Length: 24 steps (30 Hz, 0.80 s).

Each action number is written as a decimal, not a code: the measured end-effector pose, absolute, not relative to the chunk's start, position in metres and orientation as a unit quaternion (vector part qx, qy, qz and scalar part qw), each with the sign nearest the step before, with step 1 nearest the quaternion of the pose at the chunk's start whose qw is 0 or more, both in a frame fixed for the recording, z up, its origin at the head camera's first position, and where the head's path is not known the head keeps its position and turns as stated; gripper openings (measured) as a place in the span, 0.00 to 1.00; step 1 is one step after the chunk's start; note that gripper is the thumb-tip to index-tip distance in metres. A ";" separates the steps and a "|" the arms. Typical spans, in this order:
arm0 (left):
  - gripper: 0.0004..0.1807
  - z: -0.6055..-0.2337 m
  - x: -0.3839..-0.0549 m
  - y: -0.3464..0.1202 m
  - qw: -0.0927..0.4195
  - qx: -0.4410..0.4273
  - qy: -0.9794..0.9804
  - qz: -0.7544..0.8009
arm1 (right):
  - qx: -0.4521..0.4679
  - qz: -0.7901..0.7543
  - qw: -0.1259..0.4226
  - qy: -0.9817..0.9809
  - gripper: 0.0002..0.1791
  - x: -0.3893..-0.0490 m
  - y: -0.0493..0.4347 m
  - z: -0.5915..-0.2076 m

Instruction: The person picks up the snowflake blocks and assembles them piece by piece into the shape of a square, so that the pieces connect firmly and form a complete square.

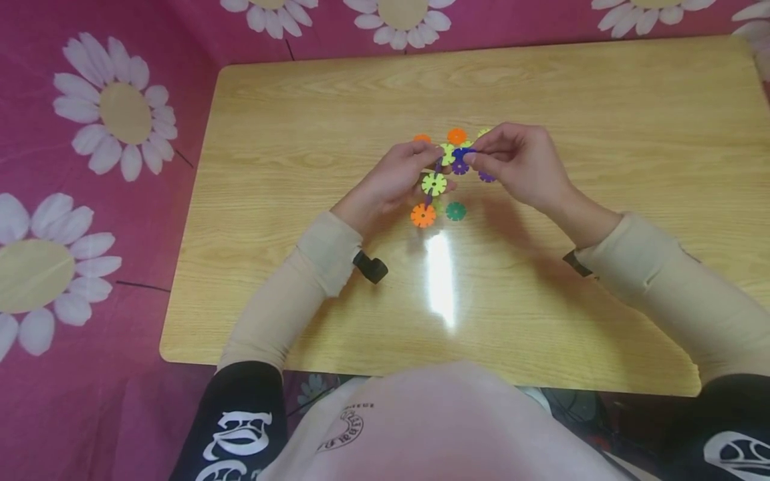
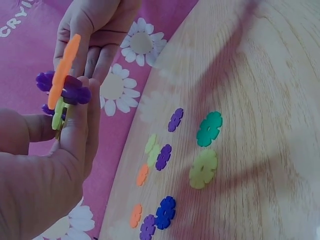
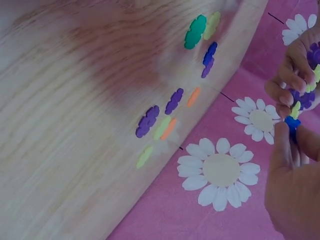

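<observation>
At upper centre, over the wood-grain tabletop (image 1: pixel 289 147), the left hand (image 1: pixel 398 175) grasps a chain of yellow-green, orange and purple notched plastic discs (image 1: pixel 434 184), the right hand (image 1: pixel 529 164) pinches a blue notched plastic disc (image 1: pixel 462 153) against it, and white lettering (image 2: pixel 15 21) at the left-wrist view's upper left reads "CRYI".

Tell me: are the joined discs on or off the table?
Off: the left hand grips the joined discs up above the table.

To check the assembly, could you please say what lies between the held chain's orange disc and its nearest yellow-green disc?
Edge-on in the head view, a purple notched disc sits between them.
</observation>
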<state>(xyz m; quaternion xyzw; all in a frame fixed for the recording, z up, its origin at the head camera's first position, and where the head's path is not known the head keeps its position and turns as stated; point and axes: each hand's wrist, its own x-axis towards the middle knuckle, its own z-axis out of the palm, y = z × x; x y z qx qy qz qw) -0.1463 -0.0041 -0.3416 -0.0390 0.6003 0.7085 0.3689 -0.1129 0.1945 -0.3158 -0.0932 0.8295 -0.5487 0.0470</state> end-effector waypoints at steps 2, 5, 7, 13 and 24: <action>0.16 -0.341 -0.147 -0.003 0.368 -0.040 0.600 0.709 | -0.088 -0.552 0.036 0.828 0.11 -0.115 0.195 -0.323; 0.15 -0.341 -0.148 -0.003 0.367 -0.044 0.592 0.716 | -0.090 -0.560 0.018 0.824 0.11 -0.115 0.194 -0.331; 0.15 -0.341 -0.149 -0.003 0.364 -0.044 0.586 0.723 | -0.099 -0.562 0.008 0.821 0.10 -0.113 0.191 -0.329; 0.13 -0.343 -0.152 -0.005 0.364 -0.044 0.555 0.747 | -0.120 -0.557 -0.007 0.822 0.10 -0.107 0.185 -0.316; 0.12 -0.345 -0.153 -0.003 0.368 -0.066 0.523 0.766 | -0.110 -0.559 -0.023 0.821 0.10 -0.110 0.183 -0.321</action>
